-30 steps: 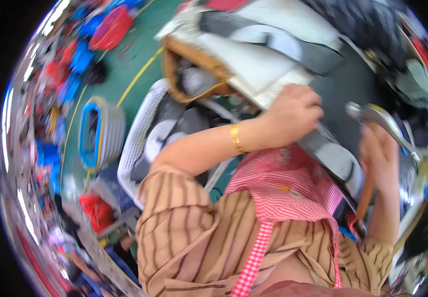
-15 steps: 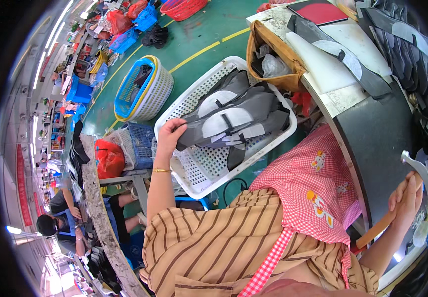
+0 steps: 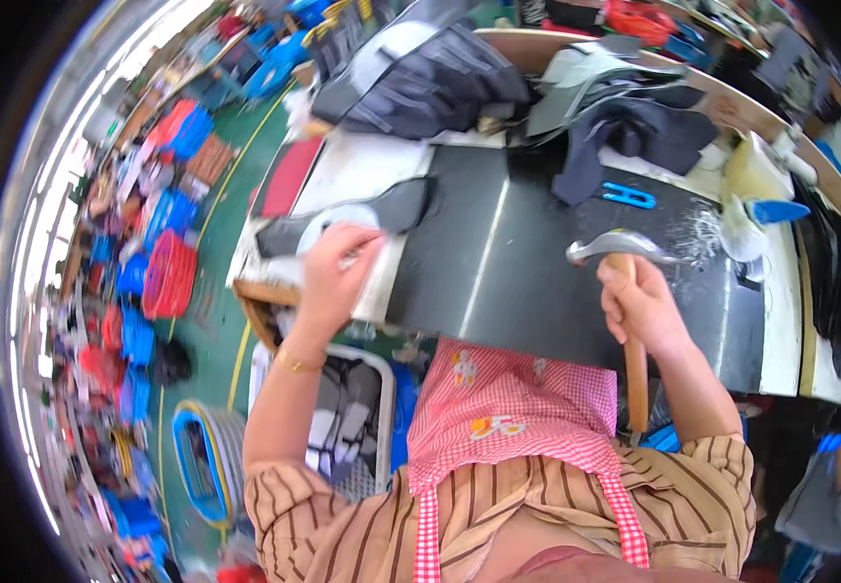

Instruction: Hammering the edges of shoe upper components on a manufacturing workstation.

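Your left hand [image 3: 335, 277]: closed on a flat grey-and-white shoe-sole piece [image 3: 347, 219], left of centre, at the edge of the smooth black mat [image 3: 527, 282] | your right hand [image 3: 639, 301]: gripping a hammer [image 3: 622, 291], wooden handle, curved shiny metal head, right of centre over the desk [image 3: 789, 321] | upper frame: heaped dark fabric pieces [image 3: 440, 83].

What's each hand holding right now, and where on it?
Right hand holds a hammer by its wooden handle, just below the metal head. Left hand grips the near end of a black-and-white shoe piece lying on the dark worktop.
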Demonstrator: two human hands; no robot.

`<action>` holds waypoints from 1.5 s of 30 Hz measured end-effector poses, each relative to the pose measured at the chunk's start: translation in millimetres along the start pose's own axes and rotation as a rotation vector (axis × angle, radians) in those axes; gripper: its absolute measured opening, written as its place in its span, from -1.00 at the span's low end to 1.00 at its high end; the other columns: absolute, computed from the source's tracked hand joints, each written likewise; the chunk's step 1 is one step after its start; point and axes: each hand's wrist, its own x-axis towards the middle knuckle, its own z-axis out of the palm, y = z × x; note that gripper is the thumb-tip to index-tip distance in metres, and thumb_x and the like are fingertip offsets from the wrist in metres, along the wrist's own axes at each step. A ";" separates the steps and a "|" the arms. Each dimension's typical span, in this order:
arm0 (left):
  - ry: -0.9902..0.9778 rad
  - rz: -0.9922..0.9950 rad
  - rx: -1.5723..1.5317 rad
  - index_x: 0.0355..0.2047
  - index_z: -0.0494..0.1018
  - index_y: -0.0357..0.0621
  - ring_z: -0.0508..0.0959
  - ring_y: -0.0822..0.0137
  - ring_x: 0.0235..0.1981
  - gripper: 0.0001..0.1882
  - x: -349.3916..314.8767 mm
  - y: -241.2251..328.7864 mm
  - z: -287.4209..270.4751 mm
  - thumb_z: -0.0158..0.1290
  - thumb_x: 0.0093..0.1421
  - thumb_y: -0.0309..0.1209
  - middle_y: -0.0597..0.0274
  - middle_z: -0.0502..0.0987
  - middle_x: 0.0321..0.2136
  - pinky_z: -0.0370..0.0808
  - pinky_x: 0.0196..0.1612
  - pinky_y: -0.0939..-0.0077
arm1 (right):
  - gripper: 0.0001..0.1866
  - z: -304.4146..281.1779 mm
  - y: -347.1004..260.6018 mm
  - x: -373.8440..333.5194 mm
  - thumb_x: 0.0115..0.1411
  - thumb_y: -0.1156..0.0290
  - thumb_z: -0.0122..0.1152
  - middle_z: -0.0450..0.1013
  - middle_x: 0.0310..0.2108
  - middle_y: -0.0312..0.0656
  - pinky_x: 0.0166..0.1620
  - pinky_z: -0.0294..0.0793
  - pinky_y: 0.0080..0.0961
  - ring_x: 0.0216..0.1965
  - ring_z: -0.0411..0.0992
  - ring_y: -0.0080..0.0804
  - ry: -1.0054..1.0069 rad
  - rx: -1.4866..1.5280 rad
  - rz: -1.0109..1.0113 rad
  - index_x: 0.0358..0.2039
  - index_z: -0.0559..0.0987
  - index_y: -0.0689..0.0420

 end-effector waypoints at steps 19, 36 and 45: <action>0.168 0.697 0.311 -0.24 0.59 -0.14 0.57 0.01 -0.14 -0.73 299.7 94.5 231.0 0.14 0.10 -0.27 0.03 0.61 -0.29 0.51 -0.02 0.19 | -0.81 -123.1 -107.0 136.4 0.23 0.46 0.07 0.45 -0.19 0.13 -0.16 0.42 0.01 -0.17 0.41 0.29 0.751 -1.183 -0.783 -0.15 0.37 0.17; 0.419 0.173 0.237 -0.38 0.63 -0.13 0.62 -0.11 -0.26 -0.78 354.2 76.9 196.6 0.01 0.05 -0.39 -0.04 0.63 -0.40 0.51 -0.10 0.06 | -0.79 -172.3 -103.8 200.3 0.15 0.50 0.06 0.43 -0.14 0.07 -0.13 0.43 0.10 -0.13 0.46 0.22 0.751 -1.325 -0.768 -0.18 0.36 0.11; 0.477 -0.312 -1.136 -0.29 0.34 -0.14 0.55 0.20 -0.29 -0.80 246.9 -5.9 8.8 0.09 0.17 -0.68 0.09 0.53 -0.30 0.55 -0.17 0.16 | -0.83 -164.5 -132.3 188.3 0.08 0.40 0.18 0.34 -0.65 -0.24 -0.55 0.39 -0.40 -0.66 0.37 -0.36 0.695 -0.439 -0.603 -0.37 0.44 0.20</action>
